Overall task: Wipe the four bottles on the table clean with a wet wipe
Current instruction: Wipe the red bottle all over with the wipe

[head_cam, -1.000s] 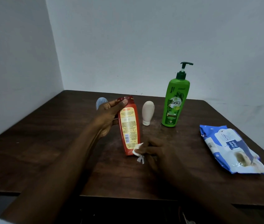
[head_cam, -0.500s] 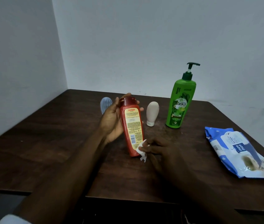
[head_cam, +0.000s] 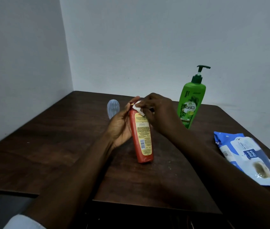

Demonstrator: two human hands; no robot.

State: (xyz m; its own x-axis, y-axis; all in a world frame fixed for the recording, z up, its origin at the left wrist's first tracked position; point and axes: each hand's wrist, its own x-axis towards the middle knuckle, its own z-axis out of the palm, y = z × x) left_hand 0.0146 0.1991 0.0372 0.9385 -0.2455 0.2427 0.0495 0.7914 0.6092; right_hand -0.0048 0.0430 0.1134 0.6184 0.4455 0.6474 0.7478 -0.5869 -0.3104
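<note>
In a pale-walled corner (head_cam: 66,63), the dark table (head_cam: 56,146) bears a green bottle (head_cam: 190,103).

On my feed: L hand (head_cam: 119,128) & R hand (head_cam: 157,108), L forearm (head_cam: 74,171) & R forearm (head_cam: 213,162) both bare. Only clothing I see: pale, whitish sleeve (head_cam: 20,223) on L arm, approx 7 o'clock at frame btm, edge rounded; fabric too blurry to ID.

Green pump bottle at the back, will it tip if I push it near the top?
Probably yes: the green pump bottle stands tall on a narrow base, so a high push likely topples it. Its glossy plastic may be slippery. It looks rigid.
</note>
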